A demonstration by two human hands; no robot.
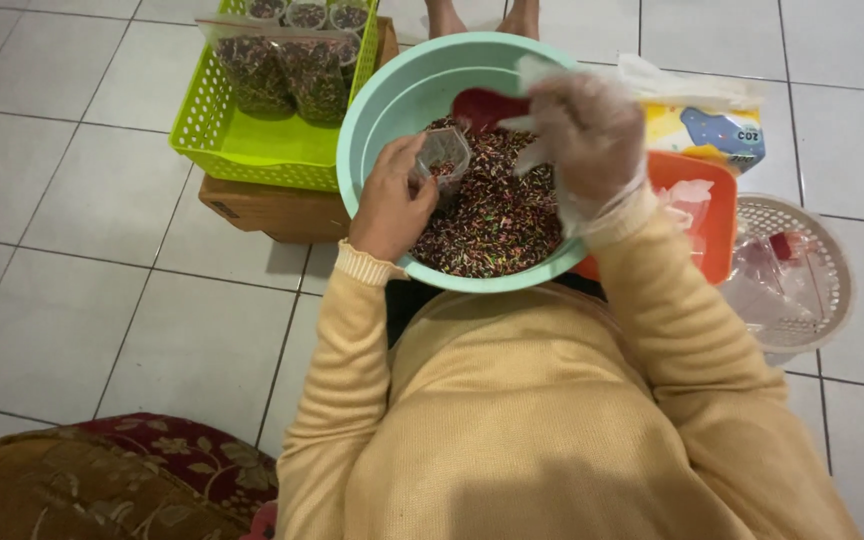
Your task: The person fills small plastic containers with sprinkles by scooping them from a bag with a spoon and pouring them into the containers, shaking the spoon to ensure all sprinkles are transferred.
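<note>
**Scooping sprinkles into a small clear cup**

The small clear plastic cup [443, 155], only partly filled, is tilted over the heap of dark multicoloured sprinkles [492, 215] in the wide mint-green plastic bowl [382, 110]. The bare left hand [390, 200] is closed around the cup. The right hand [587, 135], in a thin clear plastic glove, grips a red scoop [482, 105] beside it. By my judgement much remains: the bowl is well stocked, though filled clear bags [282, 70] already stand in the lime-green basket [252, 150].

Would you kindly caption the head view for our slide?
Gloved right hand scoops sprinkles from mint bowl into small clear cup held by left hand.
</note>
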